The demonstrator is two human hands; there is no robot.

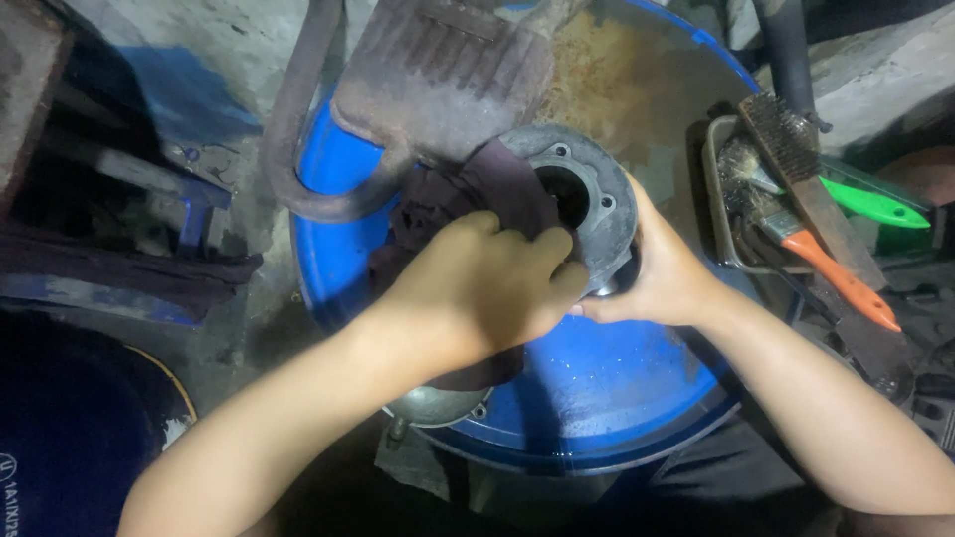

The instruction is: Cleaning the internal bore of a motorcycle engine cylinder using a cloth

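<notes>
Left hand and rag hiding part of the casting

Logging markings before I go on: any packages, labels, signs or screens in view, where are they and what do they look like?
Printed marking: bottom left corner, small white characters and a round emblem on a dark blue drum with a pale rim.
No packages, signs or screens show; none is visible on the grey metal part that the hands hold.

The left hand presses a dark rag on a grey metal casting, seemingly steadied by the right hand.
</notes>
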